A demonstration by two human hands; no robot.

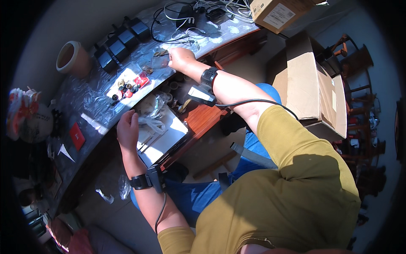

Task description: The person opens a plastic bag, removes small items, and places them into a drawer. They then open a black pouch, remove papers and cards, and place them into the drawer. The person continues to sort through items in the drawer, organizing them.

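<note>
My right hand [183,59] is at the desk's front edge, fingers curled on the edge of a small clear plastic bag [160,62]. Left of that bag, a heap of small round caps or knobs [128,90], black, red and brass-coloured, lies on a white sheet [126,75]. A red packet [141,79] touches the heap. My left hand [127,130] hangs beside the desk edge, over the left side of an open drawer [203,122]. Its fingers bend inward, and whether they pinch anything is hidden. Both wrists wear black straps with cabled modules.
Inside the drawer are a white box [165,143] and crumpled plastic bags [153,123]. Black boxes [118,47] and a flowerpot [68,58] line the desk's back. Cables [190,22] tangle at the far end. An open cardboard box [312,92] stands at my right.
</note>
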